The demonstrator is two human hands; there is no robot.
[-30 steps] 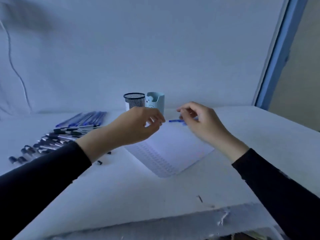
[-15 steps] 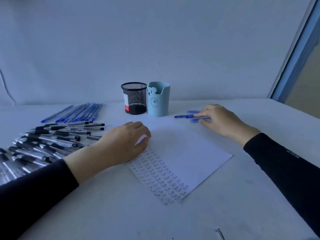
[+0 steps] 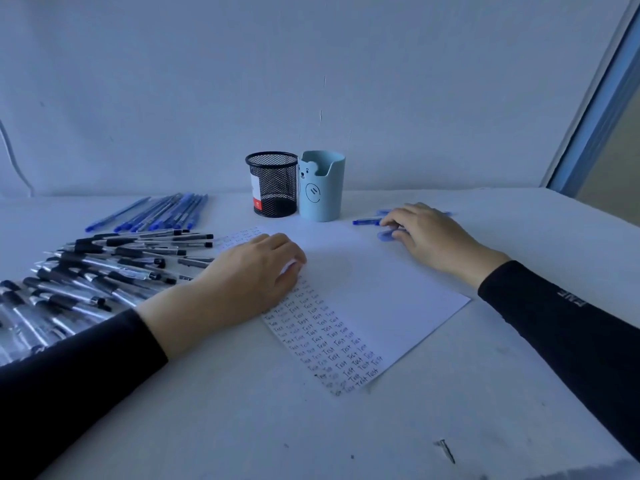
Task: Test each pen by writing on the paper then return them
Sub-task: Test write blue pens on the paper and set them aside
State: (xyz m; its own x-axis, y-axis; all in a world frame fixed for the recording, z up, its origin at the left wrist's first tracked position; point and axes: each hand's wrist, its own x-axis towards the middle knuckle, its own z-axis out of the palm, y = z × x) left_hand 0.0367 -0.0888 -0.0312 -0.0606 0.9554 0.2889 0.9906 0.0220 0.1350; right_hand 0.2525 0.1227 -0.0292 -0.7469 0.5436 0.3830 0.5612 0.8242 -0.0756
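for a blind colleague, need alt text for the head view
A left hand rests on a paper partly filled with handwriting; the right hand lies over blue pens beside it. Black pens lie at left, a mesh cup and blue cup behind.

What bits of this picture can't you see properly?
All in the head view:
Blue pens: partly under the right hand; whether its fingers grip one is unclear.
Paper: writing under the left hand is hidden.
Blue cup: its wall hides the inside.
Black pens: cut off by the left edge.
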